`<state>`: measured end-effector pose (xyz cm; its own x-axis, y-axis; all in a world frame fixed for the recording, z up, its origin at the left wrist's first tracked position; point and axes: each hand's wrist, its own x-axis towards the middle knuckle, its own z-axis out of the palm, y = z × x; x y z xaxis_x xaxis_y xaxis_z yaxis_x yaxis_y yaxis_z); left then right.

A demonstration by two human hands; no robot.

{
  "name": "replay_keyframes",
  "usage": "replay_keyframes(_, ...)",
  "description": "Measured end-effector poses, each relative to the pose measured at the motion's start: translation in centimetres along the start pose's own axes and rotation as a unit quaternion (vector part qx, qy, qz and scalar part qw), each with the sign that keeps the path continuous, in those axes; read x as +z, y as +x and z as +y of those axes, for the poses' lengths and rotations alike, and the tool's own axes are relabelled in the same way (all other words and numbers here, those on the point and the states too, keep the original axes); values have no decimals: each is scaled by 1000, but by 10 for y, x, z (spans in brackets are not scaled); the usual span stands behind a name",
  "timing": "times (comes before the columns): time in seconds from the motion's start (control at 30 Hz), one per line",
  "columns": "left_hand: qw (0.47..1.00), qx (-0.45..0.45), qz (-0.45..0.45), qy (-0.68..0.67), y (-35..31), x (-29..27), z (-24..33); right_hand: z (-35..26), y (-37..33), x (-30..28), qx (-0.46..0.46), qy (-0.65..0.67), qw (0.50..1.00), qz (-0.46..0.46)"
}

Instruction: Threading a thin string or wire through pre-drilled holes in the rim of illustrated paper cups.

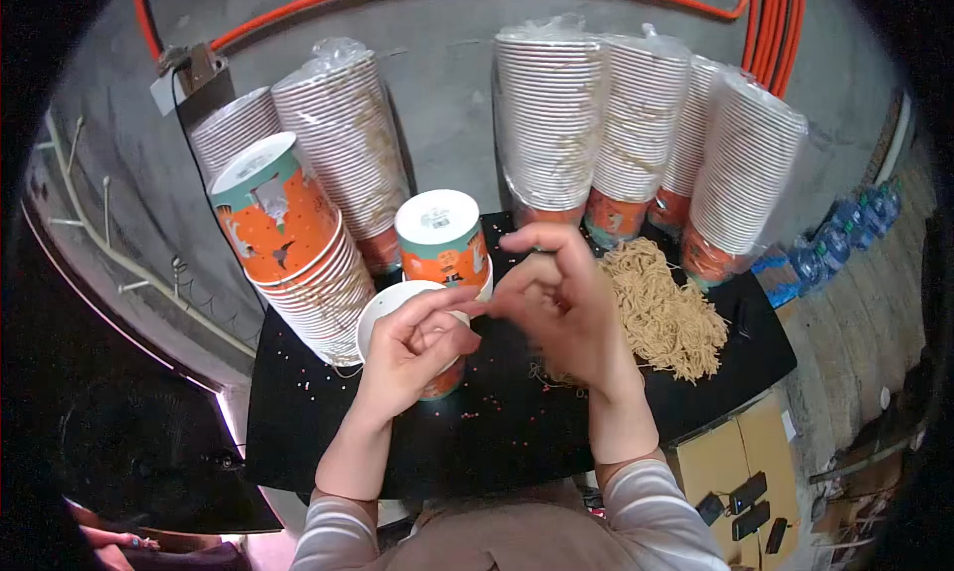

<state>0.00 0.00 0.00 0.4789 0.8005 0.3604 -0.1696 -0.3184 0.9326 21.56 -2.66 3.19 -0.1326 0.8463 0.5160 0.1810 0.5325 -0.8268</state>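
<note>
On the black flat tabletop (517,462), a tan tangled string heap (668,318) lies at two o'clock; white cylindrical plastic-wrapped paper-cup stacks (641,124) stand farther back, from twelve to one; an orange-and-white cylindrical paper-cup column (288,228) stands at ten.

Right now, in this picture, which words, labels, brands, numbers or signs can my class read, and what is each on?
No text can be read.
Middle upside-down cup: dark print on its base, too small to read.
Top cup of the left leaning stack: any base print too faint to read.
Blue-tinted bottles: any lettering too blurred.
</note>
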Motion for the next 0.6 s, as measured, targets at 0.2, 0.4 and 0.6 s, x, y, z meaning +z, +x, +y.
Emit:
replay_keyframes(0.2,997,51,49,8,-4,-5,3,5,2,18,-7,25,997,-70)
replay_keyframes(0.4,974,81,116,179,-5,-10,13,-14,6,19,-35,-99,991,-87)
replay_keyframes(0.6,975,67,114,176,-3,-12,12,0,9,29,-160,-113,980,-44)
